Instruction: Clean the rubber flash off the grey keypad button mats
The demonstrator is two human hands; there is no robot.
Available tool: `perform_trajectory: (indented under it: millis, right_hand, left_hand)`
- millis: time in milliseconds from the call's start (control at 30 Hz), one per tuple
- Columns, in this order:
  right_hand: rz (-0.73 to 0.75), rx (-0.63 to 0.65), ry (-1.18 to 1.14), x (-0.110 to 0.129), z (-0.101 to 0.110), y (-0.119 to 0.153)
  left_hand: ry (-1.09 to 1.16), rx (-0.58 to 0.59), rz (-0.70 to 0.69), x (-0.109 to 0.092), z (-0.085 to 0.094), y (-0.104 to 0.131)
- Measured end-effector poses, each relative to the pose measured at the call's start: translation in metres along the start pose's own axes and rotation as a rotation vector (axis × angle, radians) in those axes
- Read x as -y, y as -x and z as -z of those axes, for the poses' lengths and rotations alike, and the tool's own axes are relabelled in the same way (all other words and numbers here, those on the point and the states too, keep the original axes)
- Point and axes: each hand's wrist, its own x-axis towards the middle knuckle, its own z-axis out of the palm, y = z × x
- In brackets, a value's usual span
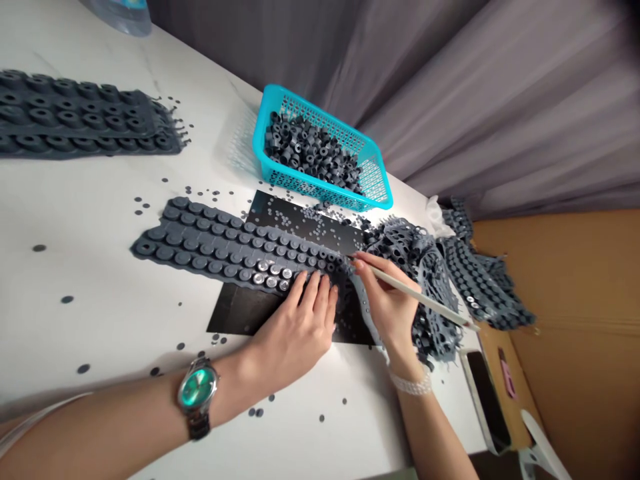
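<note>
A dark grey rubber sheet with rows of round raised caps lies across a black mat on the white table. Several caps near its middle look shiny silver. My left hand rests palm down with fingers stretched over the sheet's lower right part, pressing on it. My right hand is closed around a long, slim, pale stick-like tool, whose tip meets the sheet's right end. Whether the tool is a pen or tweezers I cannot make out. A thin grey strip hangs from that end beside my right hand.
Behind the sheet stands a turquoise basket of small grey rubber pieces. Rubber scraps are heaped at the right. Stacked sheets lie at the far left. Small grey discs are scattered about. A phone and pink cutter are lower right.
</note>
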Motion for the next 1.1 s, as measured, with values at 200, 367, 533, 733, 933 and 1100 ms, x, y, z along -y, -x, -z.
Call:
perform_trajectory:
  millis: [200,367,533,733,933,1100]
  right_hand:
    - [0.107,0.132,0.039,0.009,-0.011,0.012]
    - [0.157,0.193,0.046,0.010,-0.010,0.012]
    - [0.220,0.218,0.038,0.003,-0.008,0.008]
    - [0.149,0.294,0.076,0.003,-0.002,0.007]
    - [0.116,0.161,0.111,0.001,0.004,0.007]
    - [0.436,0.244,0.127,0.004,0.003,0.008]
  left_hand:
    - [0.005,-0.023,0.008,0.000,0.001,0.000]
    - [0.005,-0.017,0.000,0.000,0.002,0.000]
    - [0.007,-0.016,-0.001,0.001,0.004,-0.001]
    - [-0.004,-0.004,-0.009,0.000,0.002,0.000]
    - [0.006,0.006,0.003,-0.001,0.001,0.000]
    - [0.026,0.004,-0.002,-0.001,0.003,0.001]
